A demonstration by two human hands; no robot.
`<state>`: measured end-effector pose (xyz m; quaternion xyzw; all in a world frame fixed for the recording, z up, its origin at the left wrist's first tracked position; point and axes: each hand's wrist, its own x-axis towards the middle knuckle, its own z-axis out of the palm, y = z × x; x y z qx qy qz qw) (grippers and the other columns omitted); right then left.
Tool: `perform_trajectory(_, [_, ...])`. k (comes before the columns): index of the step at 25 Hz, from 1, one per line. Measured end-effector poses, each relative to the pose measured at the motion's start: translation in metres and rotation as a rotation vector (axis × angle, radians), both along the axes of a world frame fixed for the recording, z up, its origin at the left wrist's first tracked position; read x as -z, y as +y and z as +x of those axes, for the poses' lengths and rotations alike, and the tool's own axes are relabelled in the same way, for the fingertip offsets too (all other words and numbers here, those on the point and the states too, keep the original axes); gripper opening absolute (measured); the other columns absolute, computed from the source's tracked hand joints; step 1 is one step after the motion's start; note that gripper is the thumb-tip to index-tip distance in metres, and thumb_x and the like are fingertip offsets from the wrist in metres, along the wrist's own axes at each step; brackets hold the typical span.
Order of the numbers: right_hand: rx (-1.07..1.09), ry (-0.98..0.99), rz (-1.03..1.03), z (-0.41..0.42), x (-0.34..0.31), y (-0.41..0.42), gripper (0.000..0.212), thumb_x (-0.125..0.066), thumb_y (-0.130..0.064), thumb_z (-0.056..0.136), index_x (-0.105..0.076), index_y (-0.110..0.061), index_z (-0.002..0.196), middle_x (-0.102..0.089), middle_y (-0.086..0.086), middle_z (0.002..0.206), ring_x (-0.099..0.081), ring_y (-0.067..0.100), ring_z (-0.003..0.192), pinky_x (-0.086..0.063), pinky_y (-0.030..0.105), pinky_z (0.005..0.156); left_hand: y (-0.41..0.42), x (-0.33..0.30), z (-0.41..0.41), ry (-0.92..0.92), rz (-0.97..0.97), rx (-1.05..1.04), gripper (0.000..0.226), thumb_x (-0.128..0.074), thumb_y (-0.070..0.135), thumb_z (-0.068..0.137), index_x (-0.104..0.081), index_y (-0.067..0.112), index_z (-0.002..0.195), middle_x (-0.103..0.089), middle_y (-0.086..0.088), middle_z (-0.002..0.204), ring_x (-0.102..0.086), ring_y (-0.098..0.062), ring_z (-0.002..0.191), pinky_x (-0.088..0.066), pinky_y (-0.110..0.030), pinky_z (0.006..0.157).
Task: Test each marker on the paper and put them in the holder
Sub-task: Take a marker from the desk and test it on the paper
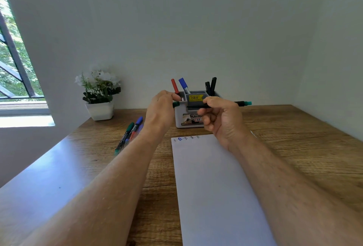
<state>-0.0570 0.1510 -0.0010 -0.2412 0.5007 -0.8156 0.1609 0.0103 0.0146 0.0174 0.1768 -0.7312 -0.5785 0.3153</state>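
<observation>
- We count four markers standing in the holder [193, 108]: a red one [174, 86] and a blue one [184, 85] beyond the left hand [161, 108], two dark ones [211, 86] beyond the right hand [220, 116].
- We see several small test marks along the far edge of the paper [212, 186], just below both hands.
- We judge the task roughly half done: a cluster of markers [129, 133] lies on the tabletop [294, 137] to the left of the left forearm, not yet tested.
- We grip a green marker [216, 105] with the right hand, fingers curled round its barrel, held level in front of the holder.
- We pinch the green cap [176, 104] with the left hand; we cannot tell whether it is seated.
- Both forearms reach forward, raised above the paper.
</observation>
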Motion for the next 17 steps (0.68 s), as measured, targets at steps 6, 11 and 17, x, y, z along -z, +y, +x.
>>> perform_trajectory(6, [0.003, 0.01, 0.01, 0.003, -0.001, -0.003, 0.01, -0.057, -0.015, 0.091, -0.065, -0.011, 0.09, -0.07, 0.009, 0.068, -0.051, 0.011, 0.043, -0.037, 0.018, 0.038, 0.004, 0.002, 0.0, -0.015, -0.072, 0.03, 0.03, -0.034, 0.024, 0.081, -0.063, 0.024, 0.086, -0.054, 0.004, 0.082, -0.045, -0.014, 0.073, -0.038, -0.036, 0.07])
perform_trajectory(11, [0.003, 0.026, 0.075, 0.003, 0.002, -0.006, 0.007, -0.06, -0.017, 0.091, -0.065, -0.013, 0.093, -0.072, 0.008, 0.071, -0.052, 0.011, 0.043, -0.037, 0.018, 0.038, 0.004, 0.006, -0.004, -0.036, -0.092, 0.078, 0.026, -0.037, 0.019, 0.087, -0.062, 0.025, 0.086, -0.061, 0.0, 0.094, -0.048, -0.015, 0.077, -0.04, -0.034, 0.071])
perform_trajectory(17, [0.047, 0.041, 0.049, 0.001, 0.002, -0.006, 0.006, -0.072, -0.017, 0.086, -0.066, -0.016, 0.086, -0.074, 0.012, 0.077, -0.057, 0.015, 0.041, -0.04, 0.018, 0.035, -0.006, 0.007, -0.004, 0.124, 0.18, 0.066, 0.013, -0.06, 0.014, 0.09, -0.059, 0.016, 0.103, -0.067, -0.005, 0.081, -0.056, -0.003, 0.053, -0.045, -0.021, 0.045])
